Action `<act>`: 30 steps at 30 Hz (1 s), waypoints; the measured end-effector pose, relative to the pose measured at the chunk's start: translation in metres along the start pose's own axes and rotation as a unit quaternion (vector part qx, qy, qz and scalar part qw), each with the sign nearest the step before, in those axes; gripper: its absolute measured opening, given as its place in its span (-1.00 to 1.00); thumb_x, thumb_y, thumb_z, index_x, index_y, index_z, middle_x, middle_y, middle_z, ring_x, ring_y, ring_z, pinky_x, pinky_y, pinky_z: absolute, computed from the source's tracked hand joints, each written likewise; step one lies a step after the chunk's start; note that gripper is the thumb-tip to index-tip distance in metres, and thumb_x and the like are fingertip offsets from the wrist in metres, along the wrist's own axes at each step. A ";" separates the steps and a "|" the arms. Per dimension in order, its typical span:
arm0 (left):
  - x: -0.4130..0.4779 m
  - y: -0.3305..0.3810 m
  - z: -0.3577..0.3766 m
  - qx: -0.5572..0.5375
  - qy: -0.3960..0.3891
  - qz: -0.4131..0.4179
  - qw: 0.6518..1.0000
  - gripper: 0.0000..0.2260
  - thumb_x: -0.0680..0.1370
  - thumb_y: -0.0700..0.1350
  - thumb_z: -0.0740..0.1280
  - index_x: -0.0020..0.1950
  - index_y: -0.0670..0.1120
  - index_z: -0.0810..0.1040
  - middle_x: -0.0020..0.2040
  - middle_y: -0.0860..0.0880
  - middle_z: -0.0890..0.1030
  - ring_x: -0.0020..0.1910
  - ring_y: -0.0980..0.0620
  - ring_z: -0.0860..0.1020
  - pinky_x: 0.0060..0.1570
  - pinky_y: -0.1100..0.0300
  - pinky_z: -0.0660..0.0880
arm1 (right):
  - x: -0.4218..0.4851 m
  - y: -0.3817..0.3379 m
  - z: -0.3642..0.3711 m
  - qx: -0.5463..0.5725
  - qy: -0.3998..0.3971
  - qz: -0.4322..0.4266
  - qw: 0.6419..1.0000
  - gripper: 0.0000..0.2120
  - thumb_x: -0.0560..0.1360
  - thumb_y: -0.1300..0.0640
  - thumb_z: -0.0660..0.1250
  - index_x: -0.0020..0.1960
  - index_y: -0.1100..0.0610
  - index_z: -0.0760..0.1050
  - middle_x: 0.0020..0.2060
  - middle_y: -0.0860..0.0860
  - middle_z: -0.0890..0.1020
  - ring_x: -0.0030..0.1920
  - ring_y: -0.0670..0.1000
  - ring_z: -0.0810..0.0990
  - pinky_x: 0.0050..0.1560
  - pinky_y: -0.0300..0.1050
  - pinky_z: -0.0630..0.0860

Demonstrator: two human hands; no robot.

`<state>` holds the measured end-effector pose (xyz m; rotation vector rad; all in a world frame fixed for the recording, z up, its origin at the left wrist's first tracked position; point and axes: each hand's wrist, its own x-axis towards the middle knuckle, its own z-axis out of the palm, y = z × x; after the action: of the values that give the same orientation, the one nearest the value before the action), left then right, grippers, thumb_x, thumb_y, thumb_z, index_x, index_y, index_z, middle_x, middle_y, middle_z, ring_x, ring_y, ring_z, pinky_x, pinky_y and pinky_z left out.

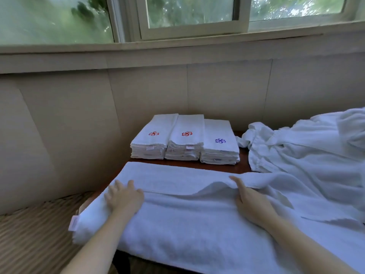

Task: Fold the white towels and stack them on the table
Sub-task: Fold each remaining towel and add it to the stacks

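A large white towel [187, 220] lies folded lengthwise across the near part of the dark wooden table [215, 168]. My left hand [123, 196] rests flat on the towel's left end, fingers spread along the fold edge. My right hand [249, 202] lies on the towel right of centre, its fingers at a raised ridge of the upper layer; whether they pinch the cloth is unclear. Behind the towel stand three stacks of small folded white towels [185, 139], two with red emblems and one with a blue emblem.
A heap of unfolded white cloth [308, 149] covers the table's right side. A beige padded wall [79, 119] closes off the left and back under a window. A striped woven seat [33, 236] sits lower left.
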<state>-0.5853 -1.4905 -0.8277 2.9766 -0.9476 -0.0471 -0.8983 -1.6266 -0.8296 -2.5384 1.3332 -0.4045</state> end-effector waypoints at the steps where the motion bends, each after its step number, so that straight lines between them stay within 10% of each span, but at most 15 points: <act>1: -0.001 0.011 -0.009 0.060 0.002 -0.026 0.998 -0.55 0.61 0.00 0.00 0.52 0.02 0.19 0.54 -0.18 0.06 0.51 -0.22 0.03 0.45 -0.11 0.06 | -0.002 -0.002 -0.001 0.006 0.001 0.004 1.000 -0.40 0.56 0.17 0.07 0.51 -0.15 -0.08 -0.14 -0.02 0.55 -0.17 0.05 0.52 -0.22 -0.08 0.38; 4: -0.013 0.064 -0.034 0.130 -0.026 -0.007 0.991 -0.55 0.61 -0.08 0.02 0.51 -0.09 0.23 0.54 -0.18 0.07 0.49 -0.23 0.09 0.41 -0.12 0.15 | -0.019 0.006 -0.001 0.004 0.071 0.051 0.996 -0.29 0.54 0.20 0.09 0.54 -0.10 -0.21 -0.13 0.03 0.60 -0.19 0.04 0.51 -0.26 -0.15 0.33; 8: -0.062 0.161 -0.036 -0.035 -0.004 0.207 0.978 -0.61 0.57 -0.13 0.08 0.40 0.00 0.37 0.43 -0.07 0.23 0.37 -0.12 0.27 0.26 0.01 0.30 | -0.044 0.031 -0.013 -0.009 0.118 0.111 0.987 -0.27 0.53 0.22 0.09 0.55 -0.01 -0.25 0.04 0.06 0.56 -0.05 0.06 0.49 -0.18 -0.18 0.26; 12: -0.127 0.237 -0.013 -0.189 -0.131 0.358 0.905 -0.49 0.53 0.08 0.19 0.49 0.14 0.19 0.54 0.00 0.09 0.48 -0.05 0.14 0.39 -0.17 0.11 | -0.048 0.059 -0.055 -0.008 0.148 0.212 0.966 -0.52 0.52 0.17 0.14 0.42 0.04 0.17 0.08 0.09 0.56 0.05 0.15 0.53 -0.18 -0.07 0.34; 19: -0.142 0.257 0.028 -0.122 0.004 0.359 0.925 -0.51 0.53 0.12 0.11 0.47 0.28 0.12 0.54 0.00 0.11 0.47 0.00 0.18 0.35 -0.27 0.03 | -0.060 0.113 -0.088 0.021 -0.099 0.237 0.966 -0.74 0.43 -0.10 0.37 0.06 -0.05 0.44 -0.14 -0.12 0.52 -0.02 -0.03 0.46 -0.18 -0.23 0.32; 25: -0.140 0.257 0.023 -0.206 0.035 0.350 0.913 -0.64 0.65 0.04 0.03 0.46 0.18 0.28 0.51 0.01 0.23 0.38 -0.01 0.36 0.37 -0.08 0.19 | -0.035 0.125 -0.112 0.055 0.164 0.261 0.950 -0.76 0.52 0.21 0.18 -0.04 0.17 0.63 -0.21 0.18 0.67 -0.15 0.17 0.64 -0.16 -0.12 0.50; 30: -0.133 0.244 -0.004 -0.282 -0.057 0.463 0.838 -0.76 0.66 -0.01 0.08 0.18 0.13 0.52 0.20 0.05 0.52 0.22 -0.03 0.48 0.10 0.12 0.40 | -0.015 0.148 -0.198 0.406 0.308 0.300 0.806 -0.78 0.51 0.27 0.03 -0.09 0.20 0.45 -0.34 0.21 0.62 -0.41 0.17 0.61 -0.34 -0.04 0.57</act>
<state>-0.8343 -1.6123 -0.8148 1.7685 -1.8683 -0.3998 -1.0887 -1.7132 -0.6976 -1.2201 1.5793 -1.3683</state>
